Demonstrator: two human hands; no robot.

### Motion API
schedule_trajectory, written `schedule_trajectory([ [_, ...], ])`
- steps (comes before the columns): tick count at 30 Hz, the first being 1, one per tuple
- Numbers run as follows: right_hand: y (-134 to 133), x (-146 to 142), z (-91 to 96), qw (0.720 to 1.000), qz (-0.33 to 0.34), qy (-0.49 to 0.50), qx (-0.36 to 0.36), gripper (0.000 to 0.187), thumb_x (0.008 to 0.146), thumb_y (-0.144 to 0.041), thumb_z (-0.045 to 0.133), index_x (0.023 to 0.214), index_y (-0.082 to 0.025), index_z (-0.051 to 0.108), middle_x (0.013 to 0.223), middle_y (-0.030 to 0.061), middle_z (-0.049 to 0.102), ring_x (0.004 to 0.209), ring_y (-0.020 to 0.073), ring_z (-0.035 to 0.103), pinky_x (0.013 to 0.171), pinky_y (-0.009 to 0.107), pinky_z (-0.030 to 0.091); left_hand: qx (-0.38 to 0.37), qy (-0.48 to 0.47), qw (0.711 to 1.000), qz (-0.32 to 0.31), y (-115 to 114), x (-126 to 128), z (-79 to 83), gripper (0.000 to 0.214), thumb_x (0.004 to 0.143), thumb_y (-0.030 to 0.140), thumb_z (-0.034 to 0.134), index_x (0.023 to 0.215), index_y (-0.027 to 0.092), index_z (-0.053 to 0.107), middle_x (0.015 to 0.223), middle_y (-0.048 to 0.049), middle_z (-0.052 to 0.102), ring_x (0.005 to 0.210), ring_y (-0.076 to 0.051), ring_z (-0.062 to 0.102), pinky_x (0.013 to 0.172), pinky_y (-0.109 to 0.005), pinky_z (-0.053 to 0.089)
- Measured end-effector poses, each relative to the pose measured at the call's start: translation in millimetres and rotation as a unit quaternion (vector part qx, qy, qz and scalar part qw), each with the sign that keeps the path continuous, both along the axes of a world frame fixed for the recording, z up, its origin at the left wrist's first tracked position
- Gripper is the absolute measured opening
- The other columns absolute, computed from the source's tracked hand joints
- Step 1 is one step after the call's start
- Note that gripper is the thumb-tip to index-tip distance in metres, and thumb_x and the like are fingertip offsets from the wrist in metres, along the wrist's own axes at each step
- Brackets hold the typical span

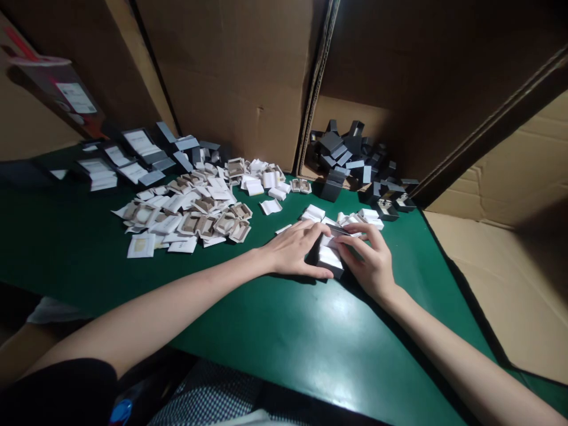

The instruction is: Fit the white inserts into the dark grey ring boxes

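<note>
A small black box (338, 273) stands opened on the green table, with a white insert (329, 257) inside it. My left hand (293, 248) grips the box from the left, thumb at the near side and fingers at the far side. From the right, my right hand (371, 260) reaches over the box, its thumb and fingertips closed on the white insert at the opening. The fingertips partly hide the insert and the lid. Just beyond my hands lie several folded white card pieces (314, 213).
A heap of white and grey card inserts (195, 207) covers the table's left middle. Opened black boxes with white linings (142, 148) stand at the back left. More black boxes (339, 151) are piled inside a cardboard carton (355, 109). Tall cardboard (231, 77) borders the back.
</note>
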State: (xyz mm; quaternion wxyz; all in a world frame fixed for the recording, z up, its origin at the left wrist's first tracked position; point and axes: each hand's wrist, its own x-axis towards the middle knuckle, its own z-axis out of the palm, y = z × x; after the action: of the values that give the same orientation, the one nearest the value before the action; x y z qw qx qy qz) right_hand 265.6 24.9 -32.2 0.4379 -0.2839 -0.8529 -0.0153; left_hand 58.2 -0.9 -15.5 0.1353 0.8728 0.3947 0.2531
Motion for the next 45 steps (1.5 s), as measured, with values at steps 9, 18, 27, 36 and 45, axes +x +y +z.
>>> schedule_trajectory([
  [9, -0.7, 1.3, -1.6, 1.0, -0.003, -0.027, -0.005, 0.014, 0.082, -0.017, 0.061, 0.093, -0.022, 0.07, 0.11, 0.0095, 0.06, 0.098, 0.0225, 0.058, 0.07, 0.034, 0.053, 0.018, 0.0, 1.0, -0.009, 3.1, 0.6, 0.2, 0.057, 0.076, 0.066, 0.055, 0.105, 0.017, 0.053, 0.1, -0.0086, 0.058, 0.096, -0.027, 0.052, 0.085, -0.039, 0.043],
  [18, -4.9, 2.8, 3.6, 1.0, 0.007, -0.015, -0.001, 0.015, 0.084, -0.016, 0.057, 0.081, -0.019, 0.071, 0.128, 0.0118, 0.05, 0.111, 0.0273, 0.052, 0.072, 0.037, 0.052, 0.021, 0.0, 1.0, 0.003, 4.3, 0.6, -1.1, 0.057, 0.076, 0.066, 0.056, 0.104, 0.017, 0.055, 0.098, -0.0086, 0.057, 0.095, -0.025, 0.051, 0.084, -0.037, 0.042],
  [27, -2.8, 1.5, 2.3, 0.998, 0.001, -0.052, -0.018, 0.015, 0.086, -0.02, 0.056, 0.083, -0.019, 0.07, 0.123, 0.0105, 0.056, 0.113, 0.0276, 0.051, 0.076, 0.037, 0.052, 0.03, 0.024, 0.999, -0.006, 3.8, -0.1, -2.4, 0.055, 0.079, 0.066, 0.052, 0.109, 0.02, 0.059, 0.094, -0.0077, 0.055, 0.092, -0.024, 0.05, 0.084, -0.037, 0.041],
  [36, -2.8, -0.3, 2.6, 0.998, -0.019, -0.053, -0.019, 0.022, 0.086, -0.02, 0.054, 0.104, -0.023, 0.067, 0.121, 0.0092, 0.058, 0.114, 0.0272, 0.051, 0.094, 0.048, 0.047, 0.021, 0.013, 1.0, 0.0, 3.9, 0.5, -2.3, 0.056, 0.079, 0.066, 0.052, 0.107, 0.019, 0.059, 0.094, -0.0077, 0.056, 0.094, -0.025, 0.051, 0.084, -0.037, 0.041],
  [45, -5.5, 2.0, 3.7, 0.999, 0.009, -0.016, -0.027, 0.016, 0.086, -0.017, 0.054, 0.09, -0.019, 0.069, 0.128, 0.0123, 0.052, 0.116, 0.0279, 0.05, 0.083, 0.042, 0.051, 0.023, 0.012, 1.0, 0.004, 3.6, 0.4, -3.3, 0.059, 0.075, 0.067, 0.056, 0.109, 0.018, 0.059, 0.094, -0.0079, 0.056, 0.094, -0.025, 0.051, 0.084, -0.037, 0.041],
])
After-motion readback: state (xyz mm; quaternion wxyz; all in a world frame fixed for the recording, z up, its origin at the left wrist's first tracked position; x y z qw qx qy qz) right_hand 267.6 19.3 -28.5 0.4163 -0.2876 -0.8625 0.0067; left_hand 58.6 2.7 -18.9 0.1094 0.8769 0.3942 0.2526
